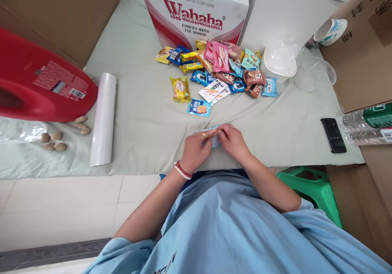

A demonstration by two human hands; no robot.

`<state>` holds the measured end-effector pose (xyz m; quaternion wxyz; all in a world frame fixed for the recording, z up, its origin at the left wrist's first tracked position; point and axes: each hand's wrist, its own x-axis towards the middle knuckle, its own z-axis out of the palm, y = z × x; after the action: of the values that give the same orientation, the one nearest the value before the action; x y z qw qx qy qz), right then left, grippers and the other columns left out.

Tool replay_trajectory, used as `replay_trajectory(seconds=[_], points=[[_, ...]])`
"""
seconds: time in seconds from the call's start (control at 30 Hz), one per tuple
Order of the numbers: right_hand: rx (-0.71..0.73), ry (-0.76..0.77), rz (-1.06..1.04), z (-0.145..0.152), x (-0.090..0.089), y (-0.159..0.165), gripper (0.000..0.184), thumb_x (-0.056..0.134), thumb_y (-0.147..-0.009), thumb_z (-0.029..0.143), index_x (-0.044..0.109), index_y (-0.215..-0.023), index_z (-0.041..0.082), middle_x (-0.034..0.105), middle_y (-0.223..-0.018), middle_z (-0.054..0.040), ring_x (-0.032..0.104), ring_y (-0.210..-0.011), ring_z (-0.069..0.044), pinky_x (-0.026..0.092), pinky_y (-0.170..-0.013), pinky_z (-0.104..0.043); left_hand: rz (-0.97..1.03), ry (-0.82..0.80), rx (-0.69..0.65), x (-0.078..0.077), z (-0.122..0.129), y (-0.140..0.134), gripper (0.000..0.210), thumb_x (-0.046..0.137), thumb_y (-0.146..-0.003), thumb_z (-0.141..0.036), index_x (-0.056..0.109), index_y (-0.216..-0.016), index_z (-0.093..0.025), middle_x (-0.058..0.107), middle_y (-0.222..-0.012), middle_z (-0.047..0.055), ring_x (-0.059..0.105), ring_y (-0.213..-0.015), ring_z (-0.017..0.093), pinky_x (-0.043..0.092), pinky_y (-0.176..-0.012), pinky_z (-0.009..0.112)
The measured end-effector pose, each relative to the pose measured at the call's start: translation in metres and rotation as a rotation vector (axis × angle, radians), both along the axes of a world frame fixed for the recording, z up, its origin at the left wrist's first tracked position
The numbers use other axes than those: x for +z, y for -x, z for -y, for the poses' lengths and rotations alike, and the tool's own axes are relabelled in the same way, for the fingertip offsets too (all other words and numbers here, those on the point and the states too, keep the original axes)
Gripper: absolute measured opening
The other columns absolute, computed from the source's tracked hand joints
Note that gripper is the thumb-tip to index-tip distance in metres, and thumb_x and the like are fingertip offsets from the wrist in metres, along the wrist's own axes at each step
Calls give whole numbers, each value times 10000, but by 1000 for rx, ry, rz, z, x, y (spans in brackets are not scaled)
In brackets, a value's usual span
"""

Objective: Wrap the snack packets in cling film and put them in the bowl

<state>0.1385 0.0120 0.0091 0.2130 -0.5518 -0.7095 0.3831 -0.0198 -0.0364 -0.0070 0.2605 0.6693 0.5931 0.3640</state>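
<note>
- Tabletop point(147, 135): cloth-covered, creased; fabric could bunch if a forearm drags on it. Front edge is just below both wrists, so anything slipping toward the body could drop off.
- Carton point(199, 12): at the back edge, behind the snacks; limits reach that way.
- Red jug point(49, 76): left side; a wide left elbow swing might knock it, though it's well apart from the hands.
- Snack pile point(217, 72): loose wrappers, back-centre; a sudden jerk forward could scatter it. Strip of bare cloth between pile and hands.
- Plastic roll point(103, 119): lies near the front edge, left; could roll if bumped. Good room from it to the left hand.
- Left hand point(197, 151) and right hand point(232, 140): both grips pinched nearly closed on the packet, fingertips meeting; firmness can't tell.
- Phone point(333, 135): near right front corner; roomy cloth between it and the right hand.
- Blue packet point(215, 141): between the hands, front-centre, mostly hidden; lifted or resting, can't tell. Pulling too hard could split it and spill contents.
- Brown nuts point(56, 135): loose, left front; may roll if nudged.
</note>
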Motion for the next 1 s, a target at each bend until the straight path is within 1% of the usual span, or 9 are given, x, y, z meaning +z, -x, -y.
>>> replay_trajectory(seconds=[0.07,0.17,0.23,0.33,0.47,0.6,0.7,0.87,1.0], points=[[65,-80,132,3,-2,2,160,487,-962,189,644,-986,205,679,-1028,-87,651,-927,-208,518,-866,-322,59,-18,188,1,3,15,321,495,-991,-252,729,-1210,-233,786,-1155,57,719,-1080,218,554,-1003,387],[106,-131,241,7,-3,3,208,450,-995,202,654,-1036,195,668,-1070,-114,645,-974,-235,507,-885,-336,-150,6,408,-3,7,24,376,659,-934,-426,708,-1228,-196,714,-1244,139,643,-1189,318,509,-1063,500],[110,-140,245,9,-4,3,221,447,-1003,214,664,-1035,194,673,-1060,-115,648,-983,-240,506,-889,-338,-277,87,405,-8,8,22,417,723,-877,-473,704,-1169,-176,679,-1237,173,606,-1190,370,505,-1033,553],[83,-133,149,14,-5,2,220,465,-992,221,684,-1014,202,691,-1049,-104,659,-980,-232,511,-897,-337,-296,157,378,-10,9,11,238,689,-882,-396,662,-996,-189,680,-1058,138,625,-1058,343,533,-938,521],[-49,31,-168,24,-6,-5,196,541,-981,338,708,-985,235,707,-988,-65,667,-891,-214,541,-853,-341,-163,17,373,1,15,-10,91,627,-896,-269,544,-891,-232,633,-862,43,638,-811,223,544,-750,370],[-230,407,-658,30,2,-25,473,598,-930,690,715,-934,231,705,-894,-52,653,-813,-213,561,-768,-353,-232,-393,190,16,23,-31,95,608,-944,-153,557,-991,-218,679,-935,77,664,-860,208,554,-746,335],[-256,554,-761,30,8,-45,516,749,-815,727,707,-870,216,678,-817,-19,604,-738,-171,522,-711,-309,-278,-585,-74,15,25,-47,163,618,-937,-90,602,-1051,-206,718,-997,97,697,-968,228,593,-858,370],[-233,607,-677,34,2,-71,415,898,-727,546,684,-854,214,668,-766,29,590,-701,-134,478,-696,-266,-192,-546,-526,9,20,-72,47,632,-961,-202,674,-981,-193,739,-931,75,724,-935,232,619,-983,435],[-304,529,-646,18,1,-106,407,863,-752,465,697,-1034,224,744,-881,-5,672,-766,-162,522,-750,-292,-73,-466,-596,12,17,-60,257,597,-983,-243,664,-1220,-173,760,-1219,138,694,-1209,260,610,-1041,412]])
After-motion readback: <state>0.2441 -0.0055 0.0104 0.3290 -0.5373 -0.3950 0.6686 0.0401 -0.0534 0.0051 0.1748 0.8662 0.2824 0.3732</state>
